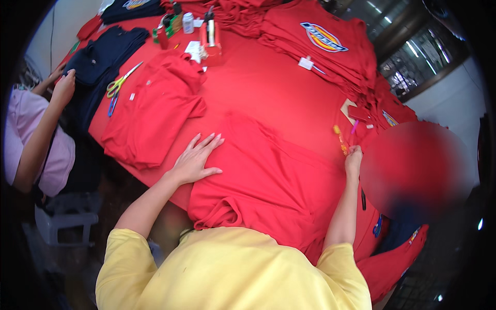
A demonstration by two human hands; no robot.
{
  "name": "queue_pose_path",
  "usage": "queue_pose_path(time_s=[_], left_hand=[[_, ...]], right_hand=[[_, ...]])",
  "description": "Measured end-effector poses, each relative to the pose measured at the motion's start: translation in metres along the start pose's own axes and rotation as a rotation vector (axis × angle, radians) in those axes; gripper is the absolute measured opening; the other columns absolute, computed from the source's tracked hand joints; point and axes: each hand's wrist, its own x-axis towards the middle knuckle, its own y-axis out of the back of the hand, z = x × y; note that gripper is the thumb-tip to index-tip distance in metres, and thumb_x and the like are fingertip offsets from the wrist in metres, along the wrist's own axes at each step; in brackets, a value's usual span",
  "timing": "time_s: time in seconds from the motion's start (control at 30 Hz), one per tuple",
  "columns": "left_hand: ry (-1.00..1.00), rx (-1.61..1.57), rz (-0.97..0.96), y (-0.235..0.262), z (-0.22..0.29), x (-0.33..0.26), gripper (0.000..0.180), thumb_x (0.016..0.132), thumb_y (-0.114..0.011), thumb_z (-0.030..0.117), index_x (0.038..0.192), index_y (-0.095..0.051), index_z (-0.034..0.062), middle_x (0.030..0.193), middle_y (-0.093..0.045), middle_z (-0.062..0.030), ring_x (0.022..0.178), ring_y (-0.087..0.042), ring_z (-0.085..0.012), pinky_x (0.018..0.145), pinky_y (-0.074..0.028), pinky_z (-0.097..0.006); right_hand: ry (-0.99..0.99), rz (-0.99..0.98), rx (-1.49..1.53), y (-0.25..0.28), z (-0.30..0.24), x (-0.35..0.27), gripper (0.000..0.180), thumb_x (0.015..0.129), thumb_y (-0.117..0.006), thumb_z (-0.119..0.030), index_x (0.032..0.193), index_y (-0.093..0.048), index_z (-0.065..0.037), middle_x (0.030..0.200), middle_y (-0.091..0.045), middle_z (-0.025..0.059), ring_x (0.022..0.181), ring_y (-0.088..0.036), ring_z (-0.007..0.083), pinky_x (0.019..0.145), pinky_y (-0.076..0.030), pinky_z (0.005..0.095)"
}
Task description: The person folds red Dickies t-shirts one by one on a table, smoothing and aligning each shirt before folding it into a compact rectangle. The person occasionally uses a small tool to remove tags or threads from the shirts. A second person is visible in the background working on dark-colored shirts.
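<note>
A red garment (268, 175) is spread over the table right in front of me, with loose folds bunched at its near left edge. My left hand (197, 160) lies flat on its left side, fingers stretched and thumb apart. At the garment's right edge my right hand (353, 161) is closed, pinching the fabric there. A yellow-orange stick-like thing (341, 140) sits against the far side of that hand; whether the fingers touch it I cannot tell. Just beyond are a purple pen (355, 126) and a small red box (359, 112).
More red garments (160, 103) lie left, with yellow-green scissors (119, 85) beside them. A red holder (211, 44) and white bottle (188, 23) stand at the back. Stacked red shirts (341, 64) fill the far right. A co-worker's hand (64, 87) touches dark garments (103, 57).
</note>
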Motion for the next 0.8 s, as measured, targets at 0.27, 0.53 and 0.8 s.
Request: queue_pose_path(time_s=[0.27, 0.53, 0.8], left_hand=[[0.057, -0.159, 0.005, 0.006, 0.000, -0.002, 0.103, 0.075, -0.075, 0.031, 0.150, -0.008, 0.0074, 0.150, -0.035, -0.0042, 0.141, -0.027, -0.0243, 0.118, -0.013, -0.046], [0.046, -0.175, -0.007, 0.008, -0.003, 0.003, 0.098, 0.075, -0.075, 0.032, 0.149, -0.016, 0.0061, 0.151, -0.034, -0.0051, 0.142, -0.025, -0.0237, 0.118, -0.012, -0.046], [0.077, -0.136, -0.060, 0.004, -0.004, 0.001, 0.101, 0.074, -0.077, 0.035, 0.150, -0.015, 0.0071, 0.154, -0.027, -0.0065, 0.145, -0.015, -0.0272, 0.118, -0.012, -0.046]], right_hand=[[0.613, -0.218, 0.166, -0.042, -0.184, -0.127, 0.022, 0.093, -0.054, -0.021, 0.101, -0.059, -0.001, 0.095, -0.061, 0.0182, 0.090, -0.058, 0.0347, 0.077, -0.046, 0.0466], [0.442, -0.261, 0.183, -0.062, -0.192, -0.096, 0.018, 0.090, -0.055, -0.018, 0.096, -0.058, -0.001, 0.097, -0.061, 0.0189, 0.089, -0.058, 0.0376, 0.076, -0.047, 0.0466], [0.588, -0.398, 0.395, -0.020, -0.216, -0.110, 0.013, 0.091, -0.053, -0.009, 0.095, -0.061, 0.000, 0.086, -0.062, 0.0217, 0.085, -0.062, 0.0375, 0.073, -0.048, 0.0445]])
